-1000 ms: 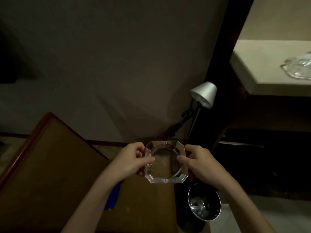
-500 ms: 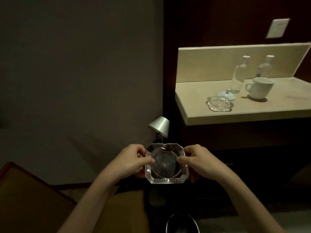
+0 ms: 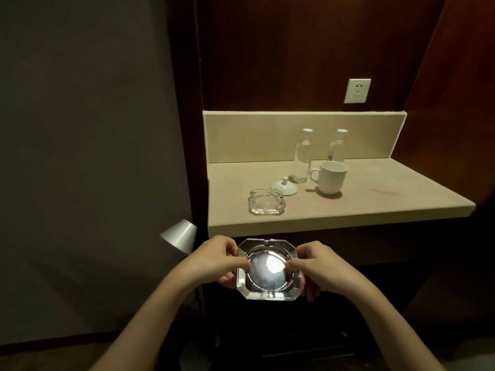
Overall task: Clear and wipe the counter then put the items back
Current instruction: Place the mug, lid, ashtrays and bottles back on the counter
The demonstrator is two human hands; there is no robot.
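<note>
Turned from the bin towards the table (image 3: pixel 401 199), the left hand (image 3: pixel 214 259) and right hand (image 3: pixel 320 265) pinch the glass ashtray (image 3: pixel 267 270) in a snug two-sided grip just short of the front edge, apparently ready to return it beside the second ashtray (image 3: pixel 266 202).
</note>
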